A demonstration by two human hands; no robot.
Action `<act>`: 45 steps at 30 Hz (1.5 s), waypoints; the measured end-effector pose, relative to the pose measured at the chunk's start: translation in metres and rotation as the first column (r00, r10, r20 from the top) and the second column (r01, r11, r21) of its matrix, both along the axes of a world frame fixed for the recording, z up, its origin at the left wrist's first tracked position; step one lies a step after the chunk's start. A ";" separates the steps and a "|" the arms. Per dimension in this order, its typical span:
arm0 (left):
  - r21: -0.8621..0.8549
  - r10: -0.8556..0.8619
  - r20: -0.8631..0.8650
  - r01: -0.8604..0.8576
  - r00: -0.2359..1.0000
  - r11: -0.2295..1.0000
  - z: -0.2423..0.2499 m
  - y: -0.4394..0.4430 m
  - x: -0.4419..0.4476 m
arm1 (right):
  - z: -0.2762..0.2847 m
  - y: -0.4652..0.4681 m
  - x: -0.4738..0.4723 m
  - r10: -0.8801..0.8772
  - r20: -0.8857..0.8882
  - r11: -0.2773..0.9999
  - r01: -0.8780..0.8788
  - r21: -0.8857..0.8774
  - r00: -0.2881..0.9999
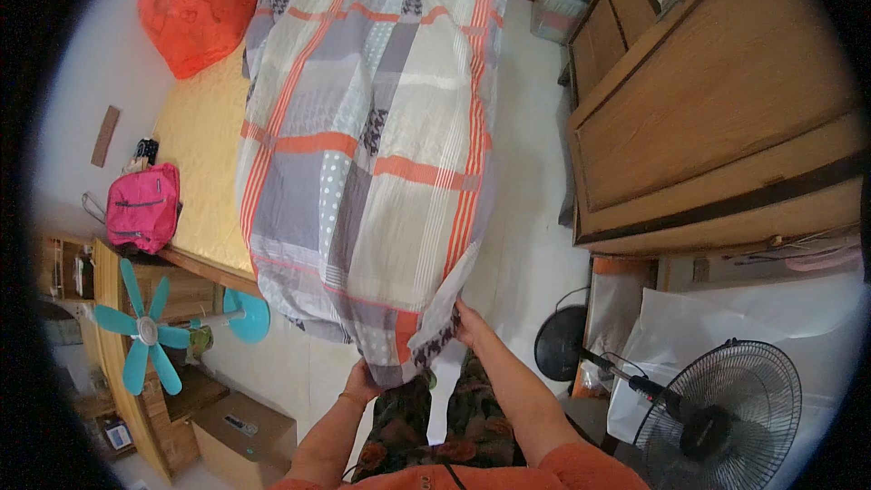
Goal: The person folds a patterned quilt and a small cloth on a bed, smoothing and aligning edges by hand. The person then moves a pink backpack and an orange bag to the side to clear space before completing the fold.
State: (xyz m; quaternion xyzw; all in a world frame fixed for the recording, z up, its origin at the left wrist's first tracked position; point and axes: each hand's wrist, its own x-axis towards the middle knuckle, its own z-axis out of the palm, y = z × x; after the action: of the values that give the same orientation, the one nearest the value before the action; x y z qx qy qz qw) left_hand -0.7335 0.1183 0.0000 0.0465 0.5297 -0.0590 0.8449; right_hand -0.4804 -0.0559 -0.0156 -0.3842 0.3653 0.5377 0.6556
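Observation:
A plaid quilt or duvet cover [408, 116] in grey, white and orange lies spread along the bed, its near end drawn toward me past the bed's foot. My left hand [360, 382] grips the bottom hem at its left corner. Farther right and a little higher, my right hand [469, 323] holds the cover's right edge, which is lifted and folded up there. Between both hands the fabric hangs in loose creases. The fingers are partly hidden by the cloth. To the left, a yellow mattress [207, 143] shows beside the cover.
On the mattress are a red bag [197, 13] and a pink backpack [143, 207]. A turquoise fan [146, 331] and a cardboard box [245, 439] stand at left. A wooden cabinet [708, 95] borders the right. A black pedestal fan [714, 422] is near my right arm.

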 end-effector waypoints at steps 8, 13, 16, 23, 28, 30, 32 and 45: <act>0.196 0.600 -0.171 -0.570 0.781 0.798 -0.029 0.107 0.046 | -0.008 -0.014 0.030 -0.371 0.079 0.921 0.355 0.162 0.925; 0.199 0.443 -0.032 -0.428 0.896 0.881 -0.033 0.169 0.023 | 0.023 -0.058 0.065 -0.682 0.065 0.706 0.633 0.316 0.728; 0.298 0.559 -0.051 -0.521 0.828 0.800 -0.040 0.177 -0.019 | 0.044 -0.092 0.061 -0.650 0.223 0.741 0.542 0.396 0.726; 0.670 0.526 -0.148 -0.306 0.838 0.676 -0.060 0.200 -0.113 | -0.167 -0.123 -0.024 -0.482 0.012 0.876 0.482 -0.030 0.876; 0.439 0.594 0.163 -0.597 0.788 0.672 -0.051 0.233 -0.126 | -0.244 -0.085 -0.061 -0.299 -0.168 0.945 0.316 0.086 0.939; 0.627 0.357 -0.349 -0.067 0.866 0.776 -0.098 0.201 -0.096 | -0.204 -0.093 -0.040 -0.073 0.073 0.997 0.073 0.003 0.995; 0.484 0.291 -0.449 -0.044 0.845 0.874 -0.102 0.174 -0.080 | -0.168 -0.085 -0.023 -0.079 -0.046 0.980 0.069 -0.184 0.996; 0.784 0.589 -0.122 -0.286 0.799 0.551 -0.029 0.205 0.033 | -0.050 -0.009 -0.003 0.092 0.364 0.992 -0.052 -0.116 0.927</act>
State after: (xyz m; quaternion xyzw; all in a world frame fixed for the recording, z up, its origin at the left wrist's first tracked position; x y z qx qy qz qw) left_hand -0.7002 0.3228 -0.0287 0.2323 0.6508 0.3671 0.6227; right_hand -0.4831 -0.0649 -0.0658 -0.5251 0.2493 0.4600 0.6712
